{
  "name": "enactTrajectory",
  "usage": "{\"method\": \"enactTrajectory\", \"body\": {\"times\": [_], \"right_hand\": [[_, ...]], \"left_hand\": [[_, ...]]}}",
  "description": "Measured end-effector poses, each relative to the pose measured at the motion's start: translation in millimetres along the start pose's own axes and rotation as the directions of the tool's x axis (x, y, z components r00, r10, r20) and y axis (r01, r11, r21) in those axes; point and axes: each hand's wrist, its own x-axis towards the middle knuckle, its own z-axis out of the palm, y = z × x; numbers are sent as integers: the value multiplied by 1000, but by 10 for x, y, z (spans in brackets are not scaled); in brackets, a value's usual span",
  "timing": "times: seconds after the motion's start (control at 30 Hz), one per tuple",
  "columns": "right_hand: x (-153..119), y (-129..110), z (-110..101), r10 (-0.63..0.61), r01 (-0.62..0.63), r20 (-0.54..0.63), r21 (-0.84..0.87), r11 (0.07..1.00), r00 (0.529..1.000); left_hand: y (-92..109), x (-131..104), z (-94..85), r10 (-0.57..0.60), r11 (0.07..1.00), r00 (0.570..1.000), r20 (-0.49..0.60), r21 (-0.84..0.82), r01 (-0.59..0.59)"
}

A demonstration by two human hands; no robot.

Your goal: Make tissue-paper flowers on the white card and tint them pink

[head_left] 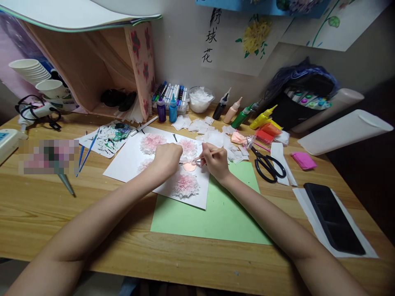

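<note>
My left hand [169,158] is closed above the white paper [123,164]; its fingertips and anything in them are hidden. My right hand [215,161] pinches a thin light-brown stick [201,156], its lower end close to a peach-coloured disc [189,167] on the paper. Around the hands sit fluffy pink-and-white paper flowers, one at the upper left [153,142], one between the hands [187,147] and one nearest me [186,184]. Another flower [145,164] is partly covered by my left forearm. A green sheet [216,220] lies partly under the white paper.
Torn white tissue pieces [212,137], several paint bottles [232,110] and a bowl of white scraps [201,98] stand behind the paper. Black scissors [268,166] and a black case [335,218] lie at right. Brushes [89,150] and a paint-smeared sheet [109,137] lie at left.
</note>
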Motion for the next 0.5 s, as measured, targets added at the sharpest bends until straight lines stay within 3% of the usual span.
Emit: {"method": "enactTrajectory", "body": {"times": [0.1,0.17,0.33,0.5], "right_hand": [[43,23,23,223,-211,-43,193,958,974],[26,41,10,251,-226,-71,247,942,966],[-90,58,-61,-5,13,-59,141,990,998],[-110,41,-74,-205,205,18,-3,979,979]], "left_hand": [[1,1,-2,3,996,1000,-28,89,0],[0,4,0,13,994,1000,-27,108,-10],[-1,9,1,10,994,1000,-17,111,-8],[-7,11,6,11,994,1000,-29,112,-8]]}}
